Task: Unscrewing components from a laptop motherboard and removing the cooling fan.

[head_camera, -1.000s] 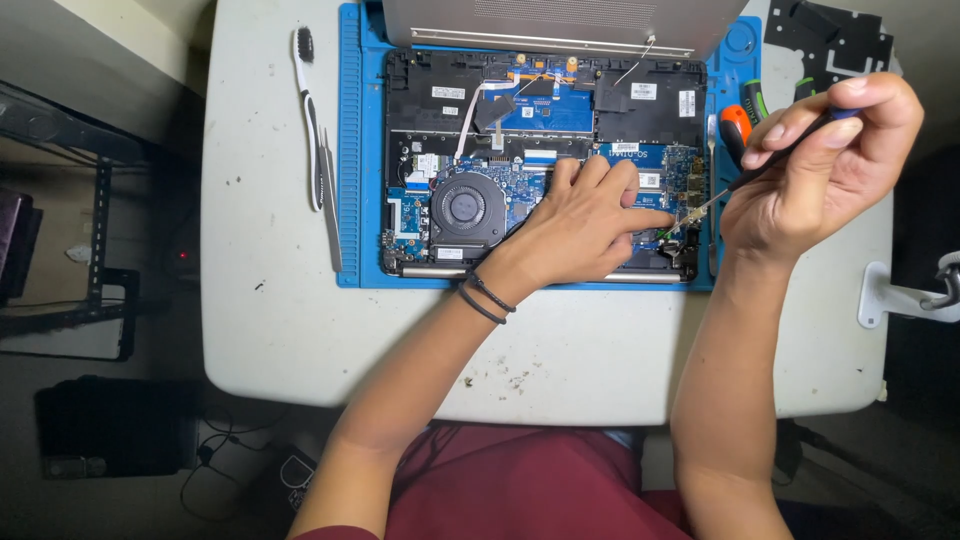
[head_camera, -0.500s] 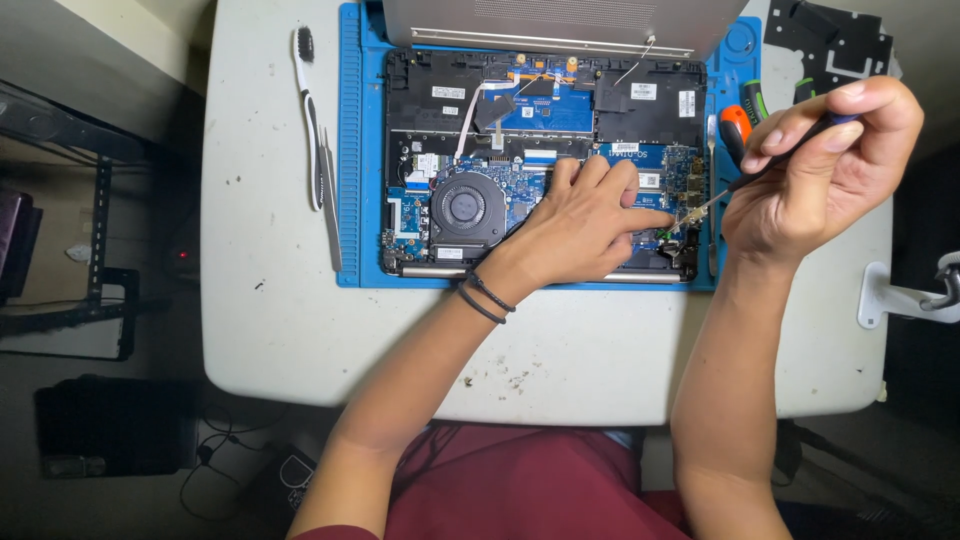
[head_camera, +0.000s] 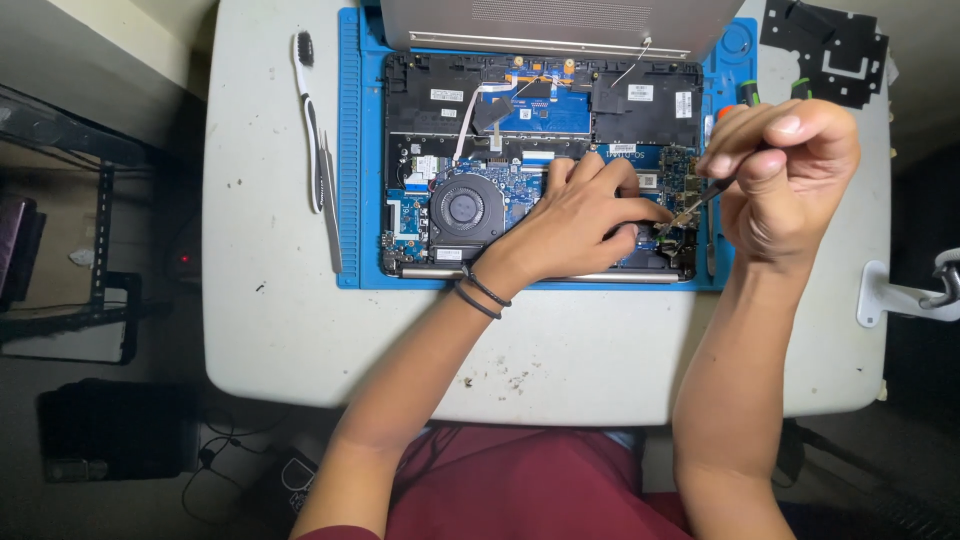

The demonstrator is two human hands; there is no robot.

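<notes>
An opened laptop (head_camera: 540,120) lies on a blue work mat (head_camera: 360,150), its blue circuit board and round black fan (head_camera: 467,208) exposed. My left hand (head_camera: 585,225) rests flat on the board at the right of the fan, fingers pressing down near the lower right corner. My right hand (head_camera: 785,175) hovers over the mat's right edge, pinched on a thin screwdriver (head_camera: 690,212) whose tip points at the board's lower right corner, just past my left fingertips.
A white toothbrush-like brush (head_camera: 310,110) and metal tweezers (head_camera: 330,200) lie on the white table (head_camera: 560,350) left of the mat. A black plastic cover (head_camera: 830,45) sits at the far right corner. A white clamp (head_camera: 905,295) sticks out at the right edge.
My right hand has shifted slightly toward the laptop, with the screwdriver tip staying near the lower right corner. My left hand has not moved.
</notes>
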